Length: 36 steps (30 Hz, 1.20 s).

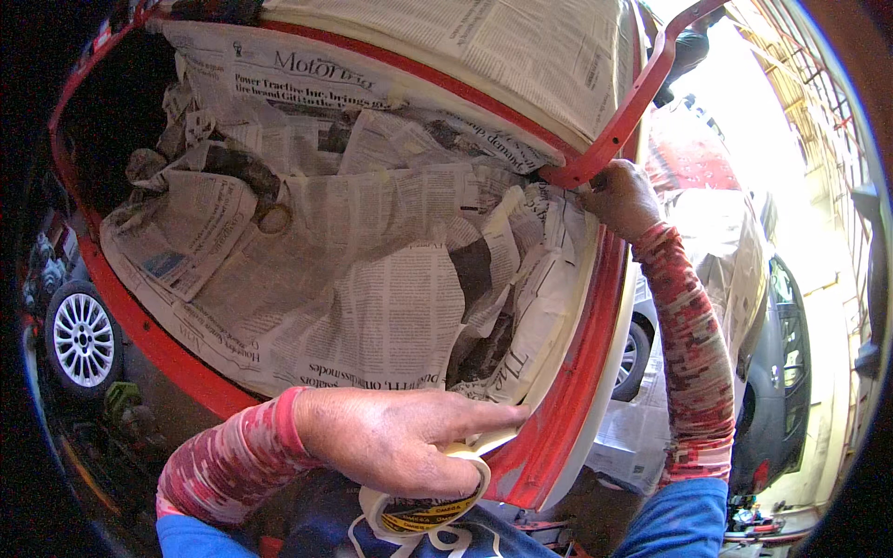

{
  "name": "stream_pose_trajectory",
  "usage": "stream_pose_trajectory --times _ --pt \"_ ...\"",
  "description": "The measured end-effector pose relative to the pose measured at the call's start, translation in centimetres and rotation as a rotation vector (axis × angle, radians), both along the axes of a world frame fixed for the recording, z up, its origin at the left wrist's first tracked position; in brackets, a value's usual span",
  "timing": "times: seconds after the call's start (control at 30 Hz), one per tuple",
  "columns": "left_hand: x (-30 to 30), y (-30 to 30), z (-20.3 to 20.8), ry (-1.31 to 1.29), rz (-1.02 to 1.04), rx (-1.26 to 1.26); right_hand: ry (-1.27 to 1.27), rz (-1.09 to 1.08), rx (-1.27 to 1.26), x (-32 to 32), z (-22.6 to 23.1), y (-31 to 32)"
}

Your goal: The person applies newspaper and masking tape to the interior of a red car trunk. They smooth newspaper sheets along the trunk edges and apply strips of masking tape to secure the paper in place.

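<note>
Crumpled newspaper sheets line the opening of a red car body, whose red edge runs down the right side. My left hand curls round a roll of cream masking tape. Its index finger points along the paper's edge at the near right corner, where pale tape shows under the fingertip. Farther off, my right hand is closed at the far right corner, beside the foot of a curved red metal arm. Whatever its fingers pinch is hidden.
More newspaper covers the panel beyond the opening. A silver-spoked wheel stands at the left. On the right are a dark car and a red vehicle partly draped in paper. Bright light comes from the far right.
</note>
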<state>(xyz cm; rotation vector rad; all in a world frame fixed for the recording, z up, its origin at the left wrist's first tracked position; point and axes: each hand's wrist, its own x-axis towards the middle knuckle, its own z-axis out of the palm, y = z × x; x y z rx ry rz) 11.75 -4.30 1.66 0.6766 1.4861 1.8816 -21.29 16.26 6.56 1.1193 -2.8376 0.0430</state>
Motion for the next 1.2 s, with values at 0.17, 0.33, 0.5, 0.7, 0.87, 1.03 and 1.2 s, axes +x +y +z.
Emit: stream_pose_trajectory --times 0.17,0.33,0.5,0.7,0.87,1.03,1.2 --pt "-0.3 0.1 0.0 0.029 -0.007 0.051 0.196 0.100 0.006 0.9 -0.3 -0.6" --pt "0.1 0.2 -0.4 0.061 0.025 0.058 0.221 0.155 -0.159 1.4 -1.2 -0.5" --pt "0.5 0.5 -1.1 0.102 0.051 0.013 0.284 0.130 -0.179 0.7 -1.9 -0.2" --pt "0.5 0.7 -1.4 0.146 0.053 -0.004 0.260 0.059 -0.116 -0.6 -2.1 -0.1" --pt "0.5 0.7 -1.2 0.104 0.050 0.016 0.108 0.068 -0.052 -1.3 -0.8 -0.1" --pt "0.4 0.5 -0.7 0.122 0.050 0.047 0.023 0.099 -0.091 -2.1 -0.4 0.5" --pt "0.2 0.2 -0.2 0.029 0.007 0.014 0.051 0.053 -0.073 -2.1 -0.1 0.2"
